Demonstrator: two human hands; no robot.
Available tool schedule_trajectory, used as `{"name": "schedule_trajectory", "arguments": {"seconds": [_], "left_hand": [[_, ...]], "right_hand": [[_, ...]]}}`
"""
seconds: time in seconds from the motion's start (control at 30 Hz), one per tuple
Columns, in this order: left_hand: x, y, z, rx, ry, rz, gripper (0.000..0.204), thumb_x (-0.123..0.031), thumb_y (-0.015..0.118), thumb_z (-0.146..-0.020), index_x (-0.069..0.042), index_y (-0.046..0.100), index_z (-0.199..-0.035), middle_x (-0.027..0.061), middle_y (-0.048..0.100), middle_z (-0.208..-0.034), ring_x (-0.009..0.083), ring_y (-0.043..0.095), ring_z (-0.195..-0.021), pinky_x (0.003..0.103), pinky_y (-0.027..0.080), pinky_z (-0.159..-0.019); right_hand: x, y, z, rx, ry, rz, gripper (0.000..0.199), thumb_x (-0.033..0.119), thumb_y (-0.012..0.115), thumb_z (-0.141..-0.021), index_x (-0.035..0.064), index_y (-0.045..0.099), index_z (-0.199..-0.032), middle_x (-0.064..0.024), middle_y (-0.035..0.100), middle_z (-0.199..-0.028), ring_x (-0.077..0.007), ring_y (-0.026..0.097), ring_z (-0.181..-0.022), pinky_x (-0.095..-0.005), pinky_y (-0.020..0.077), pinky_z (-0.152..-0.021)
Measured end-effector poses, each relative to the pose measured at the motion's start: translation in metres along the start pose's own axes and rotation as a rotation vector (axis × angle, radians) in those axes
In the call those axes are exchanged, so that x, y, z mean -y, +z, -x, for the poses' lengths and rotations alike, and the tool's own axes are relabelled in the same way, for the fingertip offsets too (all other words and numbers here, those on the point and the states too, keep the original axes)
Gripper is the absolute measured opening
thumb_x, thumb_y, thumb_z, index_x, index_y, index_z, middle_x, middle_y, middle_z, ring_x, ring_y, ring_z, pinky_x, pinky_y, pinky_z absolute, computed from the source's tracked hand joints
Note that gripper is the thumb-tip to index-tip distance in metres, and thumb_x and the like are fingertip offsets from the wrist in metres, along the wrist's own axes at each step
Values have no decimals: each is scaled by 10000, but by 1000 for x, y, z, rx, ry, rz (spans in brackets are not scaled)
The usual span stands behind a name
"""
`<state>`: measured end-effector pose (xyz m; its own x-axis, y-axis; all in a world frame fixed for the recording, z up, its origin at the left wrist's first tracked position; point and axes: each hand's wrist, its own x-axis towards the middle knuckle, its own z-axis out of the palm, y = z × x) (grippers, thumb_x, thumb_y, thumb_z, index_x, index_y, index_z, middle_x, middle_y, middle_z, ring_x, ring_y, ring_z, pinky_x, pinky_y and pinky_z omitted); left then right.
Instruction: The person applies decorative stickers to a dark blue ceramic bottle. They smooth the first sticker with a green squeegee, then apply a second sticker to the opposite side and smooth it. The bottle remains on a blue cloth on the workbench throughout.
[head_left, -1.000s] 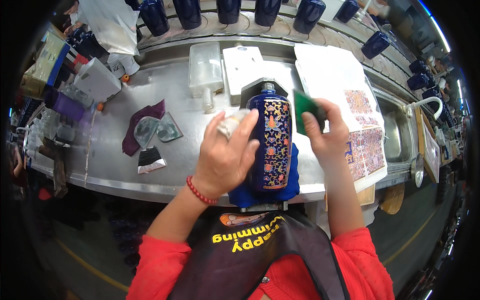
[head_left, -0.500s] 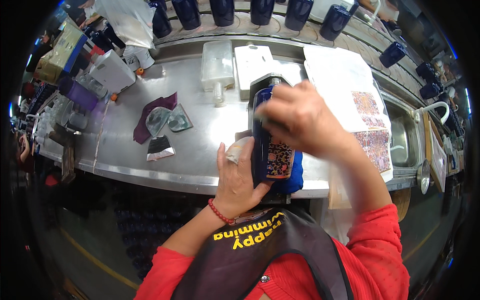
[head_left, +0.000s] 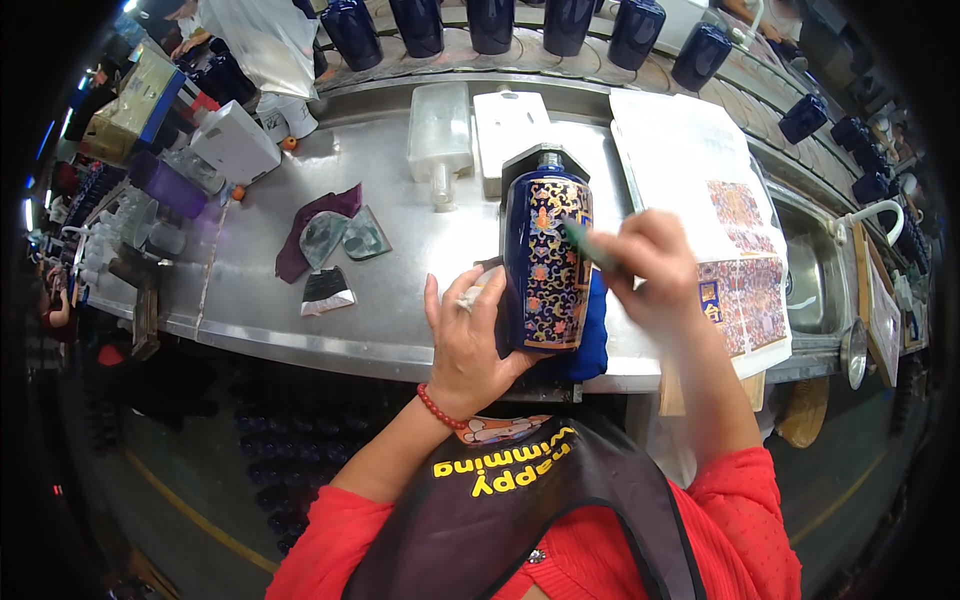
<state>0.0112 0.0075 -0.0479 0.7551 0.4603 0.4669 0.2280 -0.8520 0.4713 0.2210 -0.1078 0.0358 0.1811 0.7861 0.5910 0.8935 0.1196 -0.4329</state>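
Observation:
A dark blue bottle [head_left: 550, 265] with an ornate gold, orange and blue floral pattern lies on the bench, its neck pointing away from me. My left hand [head_left: 468, 340] steadies it at the lower left, thumb along the base and fingers against the side. A small whitish wad or wrap [head_left: 472, 298] shows at its fingers; how it is fixed cannot be made out. In my right hand [head_left: 655, 270], blurred by motion, is a flat dark green scraper-like piece [head_left: 592, 245], its tip at the bottle's right edge. A blue cloth [head_left: 593, 335] lies beside and partly beneath the bottle.
Patterned transfer sheets [head_left: 740, 290] and white paper [head_left: 680, 140] lie right, next to a sink [head_left: 815, 270]. A clear bottle [head_left: 440, 135] and white block [head_left: 510, 125] stand behind. Scraps [head_left: 325, 240] lie left. Several blue bottles [head_left: 490, 22] line the far conveyor [head_left: 460, 62].
My right hand, with the green piece, has moved from over the bottle's upper part to its right side. The bottle's patterned front now shows. My left hand stays at the bottle.

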Motion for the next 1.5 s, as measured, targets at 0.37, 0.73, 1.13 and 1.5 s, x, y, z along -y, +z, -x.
{"name": "schedule_trajectory", "arguments": {"seconds": [0.37, 0.73, 1.13, 1.5], "left_hand": [[-19, -10, -8, 37, 87, -53, 1052, -356, 880, -679, -91, 328, -1535, 186, 440, -1456, 405, 339, -1379, 710, 83, -1139], [2, 0, -5, 30, 105, -45, 999, -581, 759, -812, -49, 327, -1539, 194, 454, -1461, 391, 345, -1421, 696, 51, -1160], [-15, -8, -11, 40, 180, -205, 1016, -509, 810, -799, 11, 334, -1531, 208, 494, -1454, 446, 370, -1419, 653, 12, -1181], [-14, -9, -13, 79, 155, -212, 1058, -581, 765, -792, -26, 311, -1571, 183, 470, -1494, 419, 276, -1452, 688, 49, -1156]], "right_hand": [[2, 1, 15, 185, -292, -201, 395, 44, 811, -677, 89, 719, -1058, -67, 581, -850, -259, 593, -801, -402, 461, -704], [-17, 14, 19, 85, 22, -593, 188, 153, 797, -875, 20, 716, -981, -53, 638, -809, -111, 591, -736, -248, 438, -626], [-5, 11, 25, -132, 601, -537, 174, 159, 741, -929, 22, 701, -1027, -51, 676, -787, -90, 606, -665, -273, 501, -593], [-3, 40, 57, -348, 691, -639, 162, 154, 702, -972, 13, 623, -961, -34, 686, -836, -76, 622, -706, -229, 517, -622]]}}
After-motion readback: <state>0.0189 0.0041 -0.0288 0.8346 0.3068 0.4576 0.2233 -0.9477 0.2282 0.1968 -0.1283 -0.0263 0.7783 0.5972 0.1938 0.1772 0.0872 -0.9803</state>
